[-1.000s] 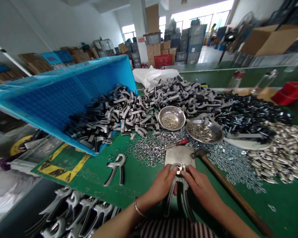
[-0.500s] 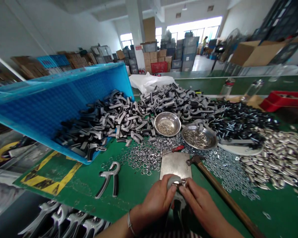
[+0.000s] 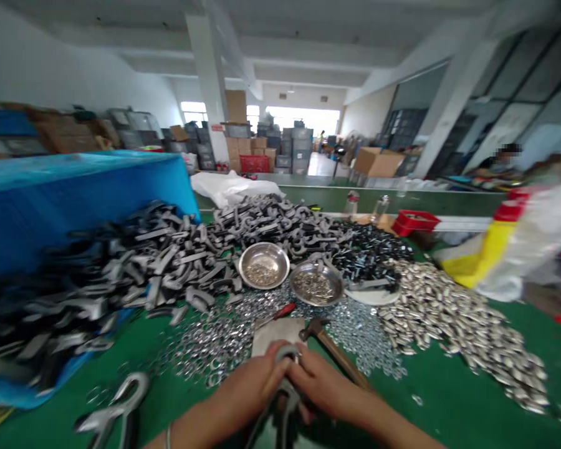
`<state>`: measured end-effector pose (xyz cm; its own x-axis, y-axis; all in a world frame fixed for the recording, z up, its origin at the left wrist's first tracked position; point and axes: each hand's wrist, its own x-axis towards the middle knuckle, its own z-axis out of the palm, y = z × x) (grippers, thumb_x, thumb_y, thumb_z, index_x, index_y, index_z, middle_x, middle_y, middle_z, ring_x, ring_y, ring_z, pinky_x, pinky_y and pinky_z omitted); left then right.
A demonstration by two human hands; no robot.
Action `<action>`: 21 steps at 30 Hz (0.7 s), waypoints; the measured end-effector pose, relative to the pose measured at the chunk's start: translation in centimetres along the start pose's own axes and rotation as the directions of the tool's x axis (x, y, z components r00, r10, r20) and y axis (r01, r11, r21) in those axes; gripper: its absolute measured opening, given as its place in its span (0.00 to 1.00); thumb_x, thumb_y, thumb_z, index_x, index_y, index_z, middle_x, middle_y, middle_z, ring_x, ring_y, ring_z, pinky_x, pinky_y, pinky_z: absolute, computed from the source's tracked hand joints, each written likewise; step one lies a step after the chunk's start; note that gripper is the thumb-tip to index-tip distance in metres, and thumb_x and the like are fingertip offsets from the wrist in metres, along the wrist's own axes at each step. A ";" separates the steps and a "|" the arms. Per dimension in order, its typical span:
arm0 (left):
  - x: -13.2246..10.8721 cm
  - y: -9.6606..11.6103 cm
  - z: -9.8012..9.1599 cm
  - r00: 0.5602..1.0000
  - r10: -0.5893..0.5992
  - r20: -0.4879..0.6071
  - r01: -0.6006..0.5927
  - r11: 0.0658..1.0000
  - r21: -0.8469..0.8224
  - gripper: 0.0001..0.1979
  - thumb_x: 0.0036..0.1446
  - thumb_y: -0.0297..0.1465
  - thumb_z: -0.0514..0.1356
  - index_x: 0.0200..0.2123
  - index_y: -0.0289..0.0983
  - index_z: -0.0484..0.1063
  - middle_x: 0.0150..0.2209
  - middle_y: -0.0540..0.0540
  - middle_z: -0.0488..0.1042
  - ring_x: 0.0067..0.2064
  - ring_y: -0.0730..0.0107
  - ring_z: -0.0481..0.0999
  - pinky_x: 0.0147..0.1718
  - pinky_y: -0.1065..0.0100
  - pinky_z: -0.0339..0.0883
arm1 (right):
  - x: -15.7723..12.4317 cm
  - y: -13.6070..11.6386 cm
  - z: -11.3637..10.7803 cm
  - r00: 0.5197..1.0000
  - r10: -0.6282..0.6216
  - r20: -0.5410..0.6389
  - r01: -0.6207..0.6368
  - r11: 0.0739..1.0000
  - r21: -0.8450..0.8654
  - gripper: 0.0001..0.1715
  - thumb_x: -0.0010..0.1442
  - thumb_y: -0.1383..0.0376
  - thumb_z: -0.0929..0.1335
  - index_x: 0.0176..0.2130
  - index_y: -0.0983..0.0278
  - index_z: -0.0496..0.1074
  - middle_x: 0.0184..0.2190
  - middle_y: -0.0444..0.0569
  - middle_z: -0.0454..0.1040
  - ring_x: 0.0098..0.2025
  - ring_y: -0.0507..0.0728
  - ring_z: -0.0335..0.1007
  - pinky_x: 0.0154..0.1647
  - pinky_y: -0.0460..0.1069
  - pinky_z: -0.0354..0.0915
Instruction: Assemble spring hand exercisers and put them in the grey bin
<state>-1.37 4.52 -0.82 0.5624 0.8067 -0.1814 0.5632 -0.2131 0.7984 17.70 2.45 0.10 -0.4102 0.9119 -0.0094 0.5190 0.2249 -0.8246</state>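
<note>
My left hand point(image 3: 247, 386) and my right hand point(image 3: 325, 381) come together at the front middle of the green table, closed around a grey-and-black hand grip strengthener point(image 3: 287, 353). Its curved grey top shows between my fingers, and its handles point down toward me. Small parts at my fingertips are hidden. Just beyond my hands lies a flat metal plate point(image 3: 273, 332), with a red-handled screwdriver point(image 3: 284, 312) at its far edge. A claw hammer point(image 3: 339, 352) with a wooden handle rests to the right. Another hand grip point(image 3: 116, 408) lies at the near left.
A tipped blue crate point(image 3: 154, 178) spills grey-black handles at the left. Two steel bowls point(image 3: 264, 251) of small metal pins stand mid-table. Loose metal rings point(image 3: 215, 340), nuts point(image 3: 367, 337), black parts point(image 3: 369, 249) and silver cylinders point(image 3: 453, 312) lie in heaps. A person point(image 3: 495, 167) sits far right.
The view has swung right and tilted up, so things on the table appear further left. Both hands still hold the hand grip strengthener, drawn closer together around its top.
</note>
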 end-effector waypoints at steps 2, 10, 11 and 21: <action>3.6 -1.3 -1.2 0.999 0.025 -0.024 -0.022 0.993 0.115 0.28 0.68 0.44 0.42 0.65 0.39 0.60 0.56 0.37 0.75 0.57 0.54 0.73 0.58 0.57 0.63 | 3.5 1.7 -2.4 0.999 -0.009 -0.051 0.000 0.987 -0.163 0.15 0.67 0.60 0.65 0.50 0.61 0.75 0.43 0.49 0.79 0.47 0.61 0.75 0.49 0.53 0.69; 14.6 -1.9 -4.4 0.994 0.106 -0.028 -0.059 0.730 0.680 0.18 0.64 0.43 0.50 0.41 0.40 0.75 0.37 0.39 0.80 0.44 0.46 0.80 0.44 0.56 0.68 | 10.5 7.8 -11.5 0.945 0.090 -0.315 -0.249 0.824 -0.510 0.20 0.67 0.58 0.69 0.54 0.65 0.71 0.54 0.51 0.72 0.51 0.61 0.73 0.50 0.60 0.71; 15.9 -0.9 -4.5 0.990 0.141 -0.029 -0.081 0.713 0.697 0.18 0.65 0.42 0.49 0.41 0.39 0.75 0.39 0.39 0.80 0.44 0.48 0.80 0.44 0.57 0.68 | 10.7 8.2 -11.5 0.936 0.107 -0.334 -0.279 0.805 -0.523 0.21 0.67 0.58 0.68 0.55 0.66 0.71 0.54 0.51 0.72 0.51 0.62 0.72 0.50 0.60 0.71; 26.9 0.3 -2.2 0.982 0.183 0.048 -0.160 0.668 0.727 0.20 0.57 0.21 0.46 0.35 0.30 0.80 0.39 0.29 0.81 0.45 0.42 0.80 0.48 0.49 0.68 | 14.7 10.9 -10.1 0.916 0.305 -0.260 -0.401 0.691 -0.602 0.20 0.67 0.59 0.69 0.55 0.64 0.70 0.53 0.52 0.73 0.49 0.60 0.74 0.49 0.59 0.72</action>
<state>12.60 27.31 -4.22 0.6842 0.7268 -0.0594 0.7263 -0.6719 0.1454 24.93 21.76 -3.33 -0.0229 0.9933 -0.1135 0.9742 -0.0034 -0.2258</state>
